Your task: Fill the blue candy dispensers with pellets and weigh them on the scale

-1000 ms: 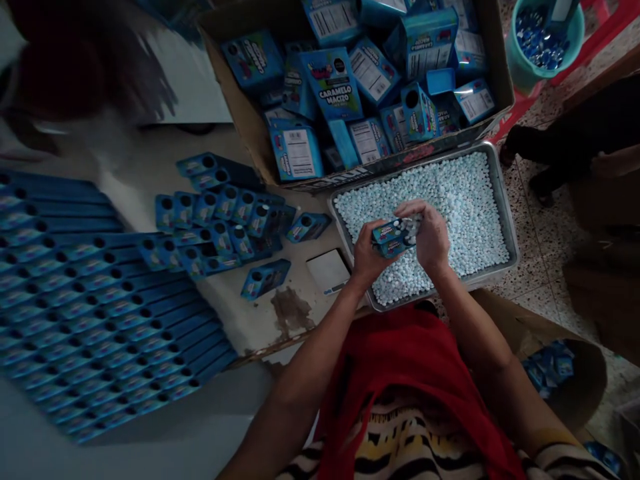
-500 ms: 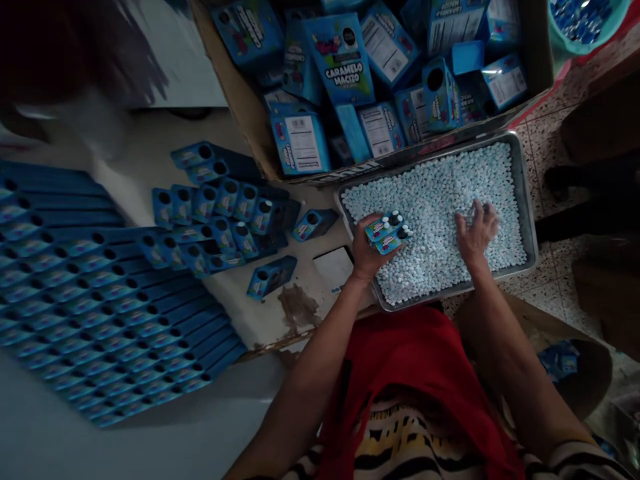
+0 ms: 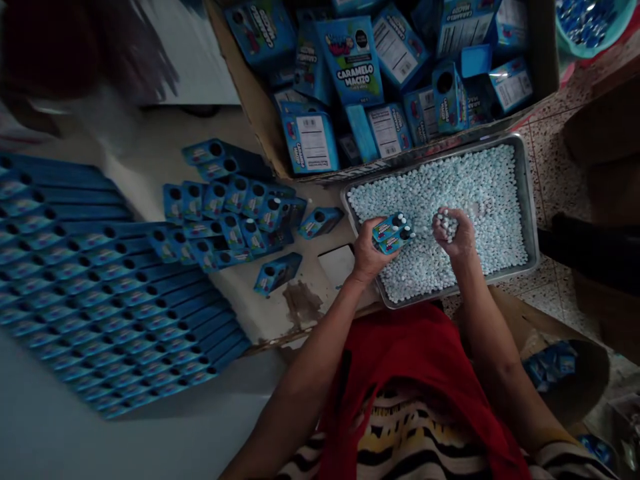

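Observation:
My left hand [image 3: 369, 257] grips two small blue candy boxes [image 3: 390, 233] side by side, over the left end of a metal tray [image 3: 533, 227]. Several white candies sit at the round holes in their tops. The tray is full of small white and pale blue candies [image 3: 425, 187]. Above its middle, my right hand [image 3: 456, 233] is cupped around a heap of these candies, its fingers curled. To the left of the tray stand more blue boxes with round holes, among them one single box [image 3: 320, 222] and another box [image 3: 277, 272] nearer me.
A cardboard carton [image 3: 345, 175] of bigger blue boxes stands behind the tray. Rows of blue boxes [image 3: 120, 300] fill the left. A teal tub [image 3: 627, 27] of shiny blue pieces is at the far right, and an open brown sack [image 3: 590, 387] below it.
My right hand has come up from the candies and moved left toward the boxes, closing around a handful. My left hand still holds the two boxes. The whole view has shifted slightly.

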`<state>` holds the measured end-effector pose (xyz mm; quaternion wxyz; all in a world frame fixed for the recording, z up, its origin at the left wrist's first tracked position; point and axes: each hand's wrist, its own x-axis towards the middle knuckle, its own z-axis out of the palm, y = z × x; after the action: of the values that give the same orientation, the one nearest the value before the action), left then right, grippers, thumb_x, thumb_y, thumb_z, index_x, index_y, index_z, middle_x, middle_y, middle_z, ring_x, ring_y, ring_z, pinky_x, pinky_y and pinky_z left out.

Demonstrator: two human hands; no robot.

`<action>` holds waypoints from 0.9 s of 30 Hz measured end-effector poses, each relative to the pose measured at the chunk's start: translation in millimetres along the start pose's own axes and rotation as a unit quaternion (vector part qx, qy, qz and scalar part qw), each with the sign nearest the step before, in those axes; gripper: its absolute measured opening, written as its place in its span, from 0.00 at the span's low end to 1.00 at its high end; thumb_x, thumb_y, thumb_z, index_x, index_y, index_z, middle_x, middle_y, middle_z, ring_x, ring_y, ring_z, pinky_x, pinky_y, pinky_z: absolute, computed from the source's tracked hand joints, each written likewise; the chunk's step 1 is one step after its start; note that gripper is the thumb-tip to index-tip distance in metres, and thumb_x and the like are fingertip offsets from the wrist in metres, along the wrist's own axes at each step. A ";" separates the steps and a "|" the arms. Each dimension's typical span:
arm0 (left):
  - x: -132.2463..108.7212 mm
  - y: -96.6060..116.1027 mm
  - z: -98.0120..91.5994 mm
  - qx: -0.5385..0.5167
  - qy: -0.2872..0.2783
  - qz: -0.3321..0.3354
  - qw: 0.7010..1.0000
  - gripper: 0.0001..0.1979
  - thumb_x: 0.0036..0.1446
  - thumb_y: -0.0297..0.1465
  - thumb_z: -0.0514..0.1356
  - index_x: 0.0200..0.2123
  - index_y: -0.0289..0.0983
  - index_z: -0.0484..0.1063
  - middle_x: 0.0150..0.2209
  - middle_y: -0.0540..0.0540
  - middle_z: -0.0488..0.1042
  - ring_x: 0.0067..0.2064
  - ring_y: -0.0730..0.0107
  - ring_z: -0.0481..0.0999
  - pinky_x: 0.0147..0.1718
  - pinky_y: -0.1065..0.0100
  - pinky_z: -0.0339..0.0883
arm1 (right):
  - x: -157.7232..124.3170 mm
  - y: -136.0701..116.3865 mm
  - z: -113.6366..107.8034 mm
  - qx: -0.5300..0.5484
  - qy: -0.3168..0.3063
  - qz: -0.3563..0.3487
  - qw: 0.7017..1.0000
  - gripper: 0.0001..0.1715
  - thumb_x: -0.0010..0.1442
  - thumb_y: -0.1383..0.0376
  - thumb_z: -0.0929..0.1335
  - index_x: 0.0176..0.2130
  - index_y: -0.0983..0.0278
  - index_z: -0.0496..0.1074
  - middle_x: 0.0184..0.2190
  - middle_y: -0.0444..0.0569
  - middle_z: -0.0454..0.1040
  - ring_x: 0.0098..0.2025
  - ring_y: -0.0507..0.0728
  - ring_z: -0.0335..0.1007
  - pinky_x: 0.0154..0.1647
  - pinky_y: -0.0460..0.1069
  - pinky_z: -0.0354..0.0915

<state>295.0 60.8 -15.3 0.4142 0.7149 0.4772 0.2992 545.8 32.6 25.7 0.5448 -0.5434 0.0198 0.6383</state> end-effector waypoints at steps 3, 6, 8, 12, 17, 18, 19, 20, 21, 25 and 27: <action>4.0 7.1 0.8 0.010 -0.002 0.027 1.000 0.37 0.49 0.37 0.80 0.60 0.44 0.71 0.54 0.42 0.79 0.56 0.51 0.82 0.57 0.53 0.78 | -23.7 -6.8 25.8 0.057 -0.053 -0.057 0.995 0.21 0.52 0.47 0.77 0.32 0.59 0.74 0.31 0.45 0.75 0.27 0.51 0.63 0.25 0.47 0.63; 11.1 18.6 -4.3 0.023 -0.016 0.063 0.998 0.34 0.50 0.36 0.79 0.59 0.42 0.72 0.52 0.42 0.79 0.56 0.51 0.81 0.57 0.54 0.76 | -42.4 -7.4 61.6 0.058 -0.079 -0.160 0.982 0.20 0.58 0.48 0.75 0.28 0.59 0.74 0.31 0.46 0.74 0.31 0.54 0.68 0.35 0.51 0.70; 16.0 26.8 -8.3 0.028 -0.027 0.076 0.996 0.34 0.50 0.39 0.80 0.58 0.40 0.73 0.51 0.41 0.80 0.55 0.51 0.80 0.57 0.54 0.75 | -47.5 -4.5 82.6 0.018 -0.077 -0.231 0.970 0.22 0.60 0.48 0.75 0.25 0.59 0.73 0.28 0.46 0.72 0.34 0.55 0.69 0.40 0.52 0.70; 22.6 35.8 -9.6 0.031 -0.032 0.076 0.996 0.37 0.49 0.46 0.81 0.57 0.39 0.74 0.52 0.41 0.80 0.54 0.50 0.81 0.56 0.53 0.75 | -32.1 -0.3 99.6 -0.019 -0.016 -0.282 0.959 0.33 0.64 0.45 0.75 0.20 0.58 0.62 0.21 0.42 0.59 0.27 0.53 0.59 0.34 0.51 0.64; 27.6 18.9 6.1 0.009 0.056 0.030 0.998 0.47 0.44 0.57 0.81 0.60 0.42 0.69 0.56 0.40 0.78 0.60 0.45 0.81 0.60 0.47 0.76 | 9.7 -16.9 54.1 0.029 0.046 -0.159 0.986 0.40 0.68 0.33 0.67 0.22 0.55 0.51 0.16 0.35 0.42 0.19 0.51 0.41 0.21 0.49 0.53; 27.6 12.8 9.0 -0.001 0.053 0.030 0.998 0.50 0.43 0.59 0.81 0.61 0.42 0.68 0.59 0.38 0.77 0.62 0.44 0.80 0.62 0.46 0.75 | 13.3 -20.8 38.2 0.014 0.056 -0.149 0.987 0.40 0.67 0.32 0.67 0.23 0.55 0.53 0.16 0.34 0.43 0.19 0.51 0.41 0.21 0.49 0.53; 27.2 6.6 11.0 -0.007 0.039 0.032 0.999 0.53 0.41 0.59 0.81 0.63 0.42 0.66 0.61 0.36 0.76 0.64 0.42 0.79 0.64 0.45 0.74 | 13.9 -23.4 21.8 -0.016 0.078 -0.157 0.984 0.38 0.67 0.32 0.67 0.24 0.56 0.56 0.16 0.35 0.47 0.19 0.51 0.44 0.21 0.48 0.53; 26.4 0.9 11.8 -0.008 0.018 0.034 0.999 0.54 0.42 0.60 0.80 0.64 0.42 0.66 0.62 0.35 0.75 0.65 0.42 0.78 0.65 0.45 0.73 | 11.4 -24.3 5.9 -0.062 0.108 -0.181 0.975 0.36 0.66 0.33 0.68 0.25 0.56 0.61 0.17 0.36 0.53 0.20 0.51 0.49 0.22 0.48 0.56; 25.6 -4.1 11.3 -0.002 0.000 0.035 0.999 0.54 0.43 0.60 0.80 0.65 0.42 0.65 0.62 0.35 0.75 0.65 0.42 0.78 0.65 0.46 0.73 | 6.2 -23.0 -8.9 -0.127 0.139 -0.215 0.958 0.34 0.67 0.34 0.69 0.27 0.57 0.66 0.20 0.38 0.61 0.22 0.51 0.56 0.26 0.48 0.61; 27.7 -14.2 -0.8 0.055 -0.028 0.078 0.995 0.56 0.45 0.62 0.78 0.69 0.42 0.65 0.60 0.35 0.76 0.61 0.42 0.79 0.63 0.46 0.74 | -26.5 3.8 -48.2 -0.499 0.130 -0.320 0.795 0.30 0.69 0.37 0.69 0.43 0.58 0.81 0.44 0.52 0.83 0.50 0.63 0.77 0.56 0.60 0.73; 33.2 -15.8 -10.5 0.084 -0.064 0.112 0.988 0.55 0.47 0.62 0.76 0.70 0.40 0.67 0.58 0.35 0.77 0.59 0.44 0.79 0.63 0.48 0.73 | -37.0 25.4 -56.2 -0.647 0.066 -0.322 0.688 0.34 0.69 0.36 0.70 0.56 0.58 0.81 0.60 0.59 0.80 0.63 0.70 0.72 0.66 0.66 0.67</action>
<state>291.6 98.0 -23.0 0.3463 0.8139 0.3899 0.2562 558.6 -37.4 14.9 0.2275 -0.7747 -0.5384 0.2412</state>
